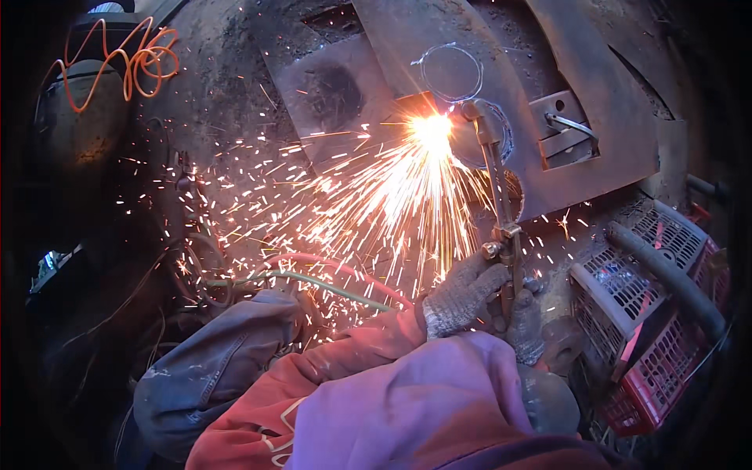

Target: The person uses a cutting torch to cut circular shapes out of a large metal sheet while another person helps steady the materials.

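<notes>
Both my hands wear grey knitted gloves and close round a cutting torch point(499, 184). My left hand point(468, 291) grips it near the valves, its red sleeve reaching in from the lower left. My right hand point(526, 327) is wrapped round the handle just beside it, partly hidden. The torch head is at a steel plate point(521, 94), where a glaring white flame spot point(432, 129) throws sparks down and to the left. Chalk circles mark the plate; one chalk circle point(452, 72) lies above the torch head, and another curves around its right side.
A coiled orange hose point(153, 63) hangs at the upper left. Pink and green hoses point(337, 283) run behind my left forearm. At right sit plastic crates point(646, 376) with a thick grey bar point(670, 274) across them. A bent metal piece point(570, 124) lies in the plate's cutout.
</notes>
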Tool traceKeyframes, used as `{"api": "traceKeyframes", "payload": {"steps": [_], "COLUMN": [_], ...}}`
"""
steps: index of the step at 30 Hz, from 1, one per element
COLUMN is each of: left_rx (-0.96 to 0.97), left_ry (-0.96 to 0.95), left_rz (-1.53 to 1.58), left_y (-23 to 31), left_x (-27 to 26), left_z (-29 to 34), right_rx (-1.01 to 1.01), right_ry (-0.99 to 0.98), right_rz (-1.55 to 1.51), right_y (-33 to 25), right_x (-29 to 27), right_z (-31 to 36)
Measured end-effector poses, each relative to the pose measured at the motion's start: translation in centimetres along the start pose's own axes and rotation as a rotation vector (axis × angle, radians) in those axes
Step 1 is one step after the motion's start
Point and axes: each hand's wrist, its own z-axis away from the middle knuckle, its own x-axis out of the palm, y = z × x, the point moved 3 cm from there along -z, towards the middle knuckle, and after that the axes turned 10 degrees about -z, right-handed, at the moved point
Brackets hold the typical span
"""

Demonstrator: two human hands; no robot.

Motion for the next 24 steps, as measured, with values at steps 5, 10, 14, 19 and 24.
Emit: {"api": "traceKeyframes", "payload": {"steps": [5, 10, 14, 19, 24], "left_rx": [-0.037, -0.002, 0.132, 0.122, -0.139], "left_ry": [-0.037, 0.007, -0.003, 0.071, 0.160], "left_rz": [-0.005, -0.080, 0.063, -0.111, 0.299], "left_y": [0.4, 1.1, 0.1, -1.3, -0.5], "left_x": [-0.1, 0.1, 0.1, -0.5, 0.9], "left_z": [0.3, 0.4, 0.1, 0.5, 0.8], "right_rx": [0.105, -0.034, -0.145, -0.144, -0.079], "right_ry": [-0.119, -0.044, 0.031, 0.048, 0.133], "right_rz": [-0.101, 0.053, 0.281, 0.299, 0.126], "right_y": [-1.9, -0.6, 1.0, -0.8, -0.5], "right_x": [0.1, -0.3, -0.1, -0.1, -0.8], "right_z": [-0.2, 0.3, 0.8, 1.0, 3.9]}}
